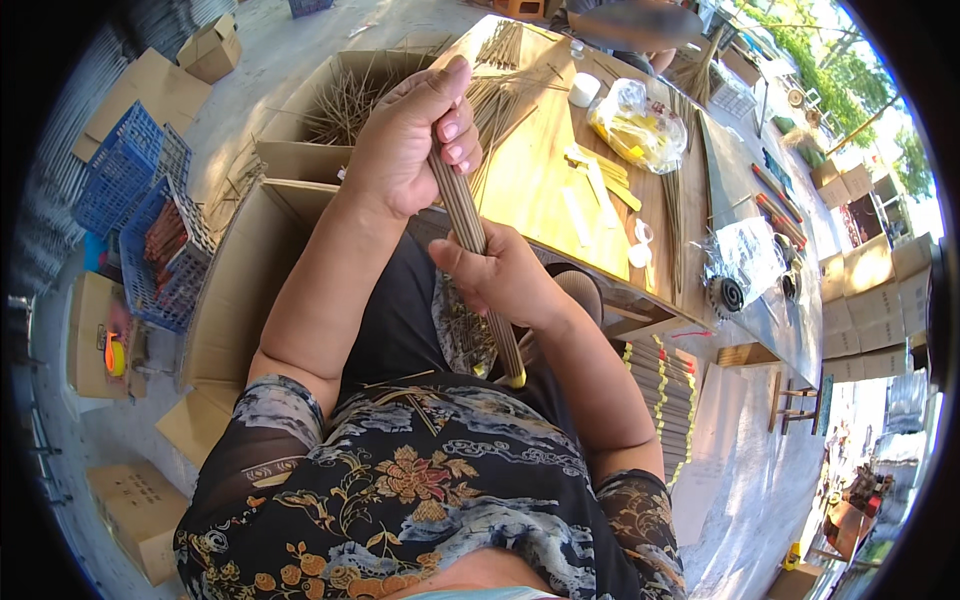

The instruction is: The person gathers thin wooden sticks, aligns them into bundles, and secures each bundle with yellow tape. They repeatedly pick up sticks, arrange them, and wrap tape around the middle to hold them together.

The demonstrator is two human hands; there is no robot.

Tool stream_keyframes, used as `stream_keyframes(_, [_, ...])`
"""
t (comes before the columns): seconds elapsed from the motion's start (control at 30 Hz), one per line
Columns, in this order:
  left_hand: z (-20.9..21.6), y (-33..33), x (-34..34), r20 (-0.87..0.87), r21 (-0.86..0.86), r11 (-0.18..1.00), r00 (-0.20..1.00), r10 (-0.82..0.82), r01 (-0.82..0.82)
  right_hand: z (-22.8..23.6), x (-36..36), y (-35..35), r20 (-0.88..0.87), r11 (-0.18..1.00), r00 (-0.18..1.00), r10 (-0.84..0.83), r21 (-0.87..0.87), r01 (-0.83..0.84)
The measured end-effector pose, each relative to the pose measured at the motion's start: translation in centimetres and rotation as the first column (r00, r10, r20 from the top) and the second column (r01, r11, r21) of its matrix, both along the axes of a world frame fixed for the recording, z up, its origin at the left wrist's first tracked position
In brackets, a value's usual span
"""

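Observation:
A slim bundle of thin brown sticks (459,205) runs on a slant between my hands, its yellow lower end close to my lap. My left hand (422,135) is closed round the upper part, with the thumb up over the top. Lower down, the fingers and thumb of my right hand (503,275) wrap the middle of the same bundle. Just beyond my hands stands a wooden table (545,205) with loose sticks (497,95) along its left side. An open carton (310,160) left of the table holds many more thin sticks (350,105).
On the table are a clear bag with yellow contents (640,125), yellow strips (605,180) and a white container (584,90). Banded stick bundles (660,400) lie at right below the table. Blue crates (150,240) stand at left, stacked cartons (875,300) at far right. A person (640,50) sits beyond the table.

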State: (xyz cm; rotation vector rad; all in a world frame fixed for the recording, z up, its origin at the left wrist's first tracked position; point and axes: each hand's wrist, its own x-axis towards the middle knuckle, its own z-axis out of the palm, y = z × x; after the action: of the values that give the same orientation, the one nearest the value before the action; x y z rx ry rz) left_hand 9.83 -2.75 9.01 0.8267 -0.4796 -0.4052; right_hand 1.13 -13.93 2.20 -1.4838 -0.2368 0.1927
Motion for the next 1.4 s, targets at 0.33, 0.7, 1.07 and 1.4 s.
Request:
stream_keyframes(0.33, [-0.3,-1.3,-1.3,0.026,0.046,0.991,0.992,0.123,-0.124,0.4,1.5,0.3,0.085,0.984,0.993,-0.083,-0.152,0.096])
stream_keyframes(0.7, [-3.6,-1.1,-2.7,0.339,0.089,0.968,0.921,0.194,-0.236,-2.3,1.9,0.0,0.278,0.923,0.908,-0.315,-0.132,0.361])
stream_keyframes(1.07, [-3.0,-1.7,-3.4,0.143,0.136,0.98,0.982,0.124,-0.143,-3.6,1.1,-0.5,0.261,0.963,0.955,-0.138,-0.189,0.191])
stream_keyframes(1.4, [-3.3,-2.9,-4.3,-0.01,0.096,0.964,0.968,0.249,-0.247,-3.7,0.9,0.1,0.331,0.962,0.908,-0.258,-0.001,0.274])
